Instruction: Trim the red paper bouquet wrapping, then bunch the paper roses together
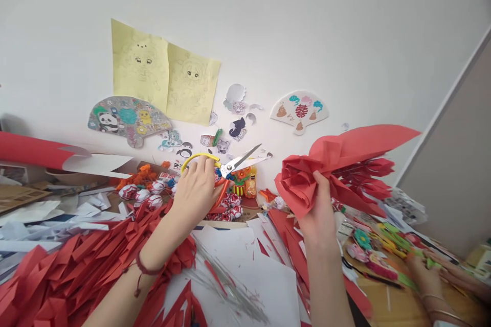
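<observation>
My left hand (197, 184) grips a pair of scissors (228, 167) by its handles, one yellow and one orange. The metal blades are spread apart and point right, short of the flower. A red paper flower (298, 179) is in my right hand (320, 214), its folded petals facing me. More red paper and several folded red buds (368, 173) stick out behind it to the right. Below my left forearm lies a large heap of folded red paper strips (95, 255).
White paper sheets (249, 260) hold thin wires (233, 281) and red scraps. Wrapped red-and-white balls (153, 194) lie at the back. A roll of red paper (34, 150) is at left. At right, another person's hands (425, 271) are over a wooden table with small crafts. Paper fans (300, 111) hang on the wall.
</observation>
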Action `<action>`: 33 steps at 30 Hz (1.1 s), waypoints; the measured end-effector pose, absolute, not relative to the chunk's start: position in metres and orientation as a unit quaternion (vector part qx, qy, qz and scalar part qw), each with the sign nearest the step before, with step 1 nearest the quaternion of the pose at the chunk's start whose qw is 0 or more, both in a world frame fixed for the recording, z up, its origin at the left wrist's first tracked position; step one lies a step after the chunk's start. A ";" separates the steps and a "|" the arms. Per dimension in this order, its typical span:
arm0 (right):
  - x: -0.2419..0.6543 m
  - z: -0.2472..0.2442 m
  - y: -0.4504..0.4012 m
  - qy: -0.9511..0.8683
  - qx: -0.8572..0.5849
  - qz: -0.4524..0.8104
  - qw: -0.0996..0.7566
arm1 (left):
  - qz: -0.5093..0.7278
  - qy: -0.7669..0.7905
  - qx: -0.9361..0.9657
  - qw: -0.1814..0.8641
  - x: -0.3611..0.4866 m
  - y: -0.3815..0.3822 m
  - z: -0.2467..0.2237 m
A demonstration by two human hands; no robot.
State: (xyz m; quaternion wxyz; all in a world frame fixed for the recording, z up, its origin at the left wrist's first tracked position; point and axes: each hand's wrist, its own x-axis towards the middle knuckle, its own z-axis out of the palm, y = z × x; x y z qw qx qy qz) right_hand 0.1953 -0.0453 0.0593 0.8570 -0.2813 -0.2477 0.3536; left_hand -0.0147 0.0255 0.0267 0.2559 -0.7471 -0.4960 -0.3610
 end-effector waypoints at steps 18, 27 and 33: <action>0.183 0.054 -0.037 -0.319 -0.244 0.288 0.869 | -0.411 -0.456 -0.777 -0.140 -0.002 0.008 0.036; 0.167 0.048 -0.033 -0.349 -0.158 0.325 0.865 | -0.415 -0.380 -0.804 -0.193 0.018 -0.005 0.027; 0.159 0.040 -0.032 -0.306 -0.139 0.382 0.861 | -0.420 -0.368 -0.807 -0.192 0.020 -0.005 0.027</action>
